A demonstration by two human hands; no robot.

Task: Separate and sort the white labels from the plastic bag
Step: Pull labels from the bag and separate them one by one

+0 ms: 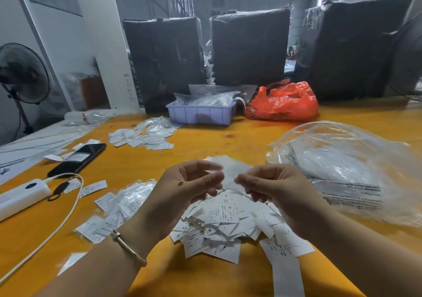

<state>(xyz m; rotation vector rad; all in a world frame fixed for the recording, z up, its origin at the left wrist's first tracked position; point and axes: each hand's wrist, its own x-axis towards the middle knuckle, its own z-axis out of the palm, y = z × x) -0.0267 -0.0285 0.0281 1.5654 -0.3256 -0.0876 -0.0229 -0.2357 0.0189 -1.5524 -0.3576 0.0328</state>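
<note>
My big pile of white labels (219, 226) lies on the yellow desk (228, 134), right in front of me. Some show S, M and XS. Just above the pile, my left hand (182, 193) and my right hand (271, 189) are close together. Both pinch a blurry white piece (228, 171) between curled fingers. A thin bracelet (129, 246) is on my left wrist. Left of the pile are small packs of labels (114, 207), then a white cable (66, 210) and a white charger block (21, 196). Right of the pile is a big clear plastic bag (347, 166). Past the pile to the left are a black phone (77, 159) and more labels (143, 136). Farther back are a purple tray (201, 113) and a red bag (283, 102).
</note>
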